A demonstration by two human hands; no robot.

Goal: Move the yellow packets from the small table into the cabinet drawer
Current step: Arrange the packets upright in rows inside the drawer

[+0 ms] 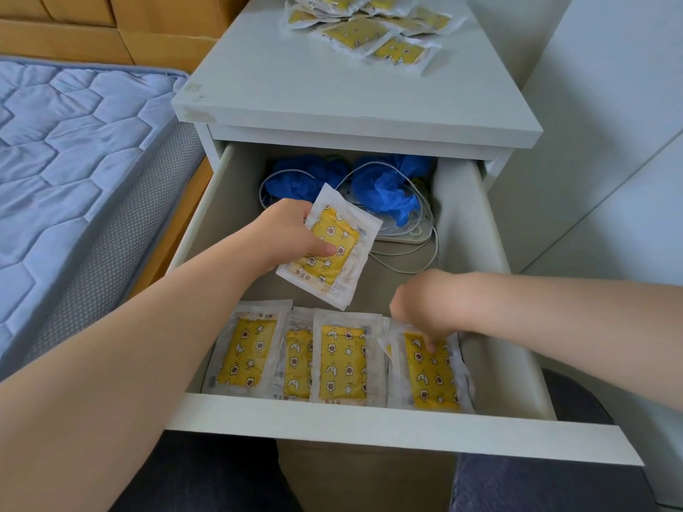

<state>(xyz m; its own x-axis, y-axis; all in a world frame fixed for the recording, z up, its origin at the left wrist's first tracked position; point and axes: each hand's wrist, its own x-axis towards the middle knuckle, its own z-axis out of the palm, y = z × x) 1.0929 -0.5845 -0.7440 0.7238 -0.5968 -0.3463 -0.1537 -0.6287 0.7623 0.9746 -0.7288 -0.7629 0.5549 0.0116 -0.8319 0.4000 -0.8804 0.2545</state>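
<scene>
Blue bundles [384,195], white cable [414,230] behind packet [332,249]

The bare left forearm [166,308] is stretched forward from the lower left. The left hand [292,230] is held palm-down, with a yellow packet [332,249] pinched between the thumb on top and the fingers beneath. The bare right forearm [573,308] is brought in from the right edge. The right hand [432,304] is bent down at the wrist, knuckles up, and its fingertips [430,345] are set on a second yellow packet [430,375]; whether this is gripped cannot be told.
</scene>
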